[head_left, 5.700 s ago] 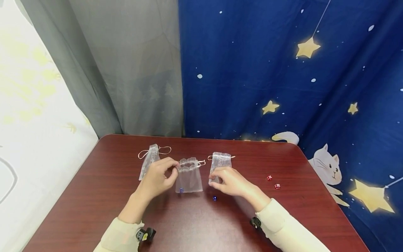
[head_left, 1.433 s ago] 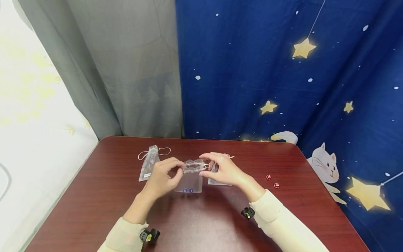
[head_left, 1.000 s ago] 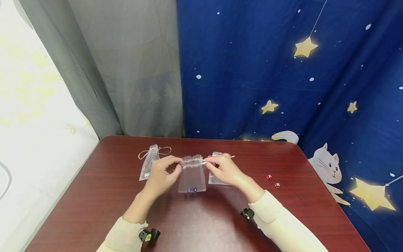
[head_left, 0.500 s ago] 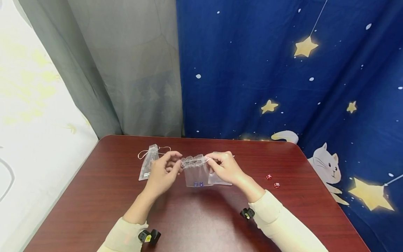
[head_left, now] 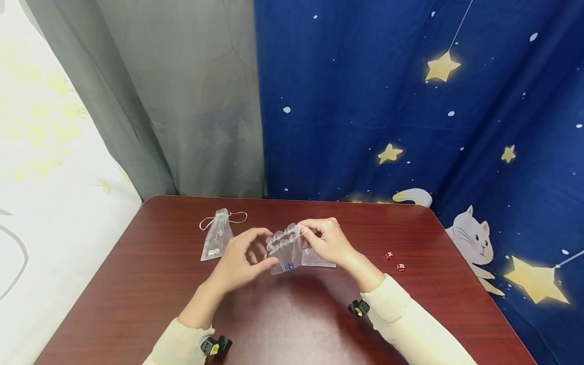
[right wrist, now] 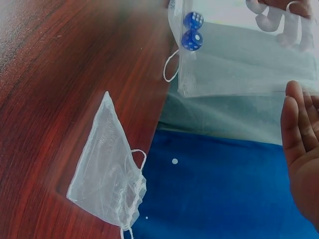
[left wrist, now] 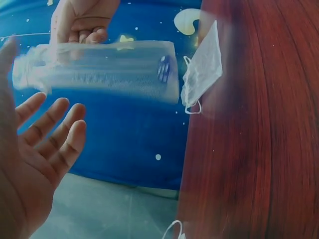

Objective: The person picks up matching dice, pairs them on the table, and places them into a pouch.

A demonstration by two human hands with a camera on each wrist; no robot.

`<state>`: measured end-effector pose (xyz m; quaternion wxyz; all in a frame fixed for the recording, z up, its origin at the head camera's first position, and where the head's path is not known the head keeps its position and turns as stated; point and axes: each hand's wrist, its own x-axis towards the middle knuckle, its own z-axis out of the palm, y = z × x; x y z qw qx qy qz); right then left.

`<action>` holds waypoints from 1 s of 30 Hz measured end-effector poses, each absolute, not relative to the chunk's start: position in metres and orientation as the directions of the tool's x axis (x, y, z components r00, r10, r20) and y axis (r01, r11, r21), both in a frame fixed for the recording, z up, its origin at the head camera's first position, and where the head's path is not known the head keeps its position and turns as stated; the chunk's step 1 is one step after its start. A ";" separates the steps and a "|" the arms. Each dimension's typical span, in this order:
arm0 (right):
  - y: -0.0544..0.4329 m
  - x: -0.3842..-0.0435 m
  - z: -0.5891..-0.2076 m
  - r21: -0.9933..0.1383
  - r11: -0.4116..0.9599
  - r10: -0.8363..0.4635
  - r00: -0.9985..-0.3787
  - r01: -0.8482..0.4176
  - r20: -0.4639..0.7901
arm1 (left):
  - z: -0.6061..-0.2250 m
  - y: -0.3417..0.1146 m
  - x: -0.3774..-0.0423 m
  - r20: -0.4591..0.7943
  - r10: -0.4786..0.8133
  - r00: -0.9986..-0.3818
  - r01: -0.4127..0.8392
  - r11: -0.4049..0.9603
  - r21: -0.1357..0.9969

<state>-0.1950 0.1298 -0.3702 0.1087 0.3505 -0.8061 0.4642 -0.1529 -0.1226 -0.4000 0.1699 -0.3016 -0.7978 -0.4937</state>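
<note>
A sheer white drawstring bag (head_left: 287, 252) hangs over the middle of the table, its gathered mouth upward. Two blue dice (right wrist: 192, 32) lie at its bottom, visible through the mesh. My right hand (head_left: 326, 239) pinches the bag's right upper corner by the cord. My left hand (head_left: 244, 257) is beside the bag's left side, fingers spread and loosely bent, thumb in front of the bag in the head view. The left wrist view shows those fingers apart from the mesh. Behind my right hand, a second sheer bag (right wrist: 102, 174) lies flat on the table.
A third sheer bag (head_left: 218, 235) with its cord loops drawn out lies at the left, holding white dice (head_left: 213, 252). Two red dice (head_left: 400, 267) sit on the table (head_left: 292, 324) at the right. Curtains (head_left: 337, 101) hang behind the table's far edge.
The blue die that lay on the table is now in the bag with the other. My right hand has taken the cord; the bag has shifted right and turned, and my left hand has let go.
</note>
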 end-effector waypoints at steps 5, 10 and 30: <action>0.130 -0.195 -0.369 -0.668 0.329 -0.463 -0.731 -0.667 0.501 | -0.402 -0.122 -0.155 0.656 0.287 -0.698 0.708 0.416 0.571; 0.132 -0.195 -0.370 -0.672 0.320 -0.451 -0.732 -0.667 0.511 | -0.403 -0.126 -0.158 0.764 0.205 -0.611 0.749 0.461 0.476; 0.137 -0.203 -0.376 -0.453 0.353 -0.403 -0.569 -0.819 0.717 | -0.394 -0.143 -0.162 0.869 0.035 -0.493 0.635 0.697 0.333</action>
